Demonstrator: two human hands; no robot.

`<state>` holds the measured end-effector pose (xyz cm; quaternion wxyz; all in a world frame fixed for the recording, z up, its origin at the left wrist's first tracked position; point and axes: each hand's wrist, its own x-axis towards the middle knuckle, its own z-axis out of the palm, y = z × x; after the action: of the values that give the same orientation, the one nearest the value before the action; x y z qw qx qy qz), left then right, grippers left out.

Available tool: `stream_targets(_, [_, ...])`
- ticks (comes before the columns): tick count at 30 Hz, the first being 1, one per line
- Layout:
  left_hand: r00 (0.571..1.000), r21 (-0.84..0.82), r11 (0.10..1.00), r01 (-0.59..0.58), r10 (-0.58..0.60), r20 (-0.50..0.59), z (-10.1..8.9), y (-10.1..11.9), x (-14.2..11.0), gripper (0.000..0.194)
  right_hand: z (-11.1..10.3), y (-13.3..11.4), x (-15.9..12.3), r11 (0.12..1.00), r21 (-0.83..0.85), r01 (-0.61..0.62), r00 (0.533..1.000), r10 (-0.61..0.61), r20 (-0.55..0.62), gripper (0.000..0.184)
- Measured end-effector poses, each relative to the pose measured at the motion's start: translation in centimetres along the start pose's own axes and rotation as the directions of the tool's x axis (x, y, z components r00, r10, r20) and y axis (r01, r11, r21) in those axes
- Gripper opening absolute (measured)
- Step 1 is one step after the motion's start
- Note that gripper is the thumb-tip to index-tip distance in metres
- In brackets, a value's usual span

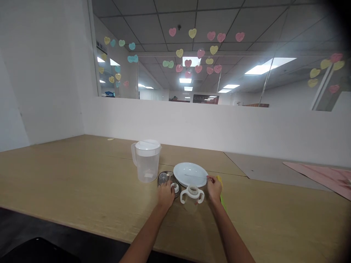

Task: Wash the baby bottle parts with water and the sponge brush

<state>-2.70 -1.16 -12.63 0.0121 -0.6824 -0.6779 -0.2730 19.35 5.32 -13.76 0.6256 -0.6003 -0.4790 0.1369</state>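
A baby bottle [193,195] with a white two-handled collar and an uncapped mouth stands upright between my hands. To its left is a dark round tray [179,194] with small bottle parts in it. My left hand [165,193] is over that tray, fingers curled down beside a white ring-shaped cap [174,187]; whatever is under the fingertips is hidden. On the right, my right hand [214,188] is closed, pinching the end of a thin stick [196,176] that stretches left across the white oval plate [178,168]. The stick's exact kind is too fine to make out.
A lidded clear plastic pitcher [148,166] stands left of the plate. Something yellow and green [222,193] lies partly behind my right hand. A pink cloth [323,176] lies at the far right. A white wall [175,120] with a window rises behind the wooden table [95,186].
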Motion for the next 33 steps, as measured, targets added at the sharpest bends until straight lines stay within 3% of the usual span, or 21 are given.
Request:
stream_targets(14, [0.999,0.106,0.993,-0.046,0.048,-0.016,0.39,0.06,0.07,0.039,-0.04,-0.16,-0.09,0.997,0.074,0.010,1.000,-0.009,-0.007,0.032])
stream_targets(33, [0.999,0.074,0.996,-0.045,0.046,-0.015,-0.02,0.04,0.24,0.040,-0.19,-0.19,-0.03,0.998,0.058,-0.004,1.000,0.005,-0.009,0.033])
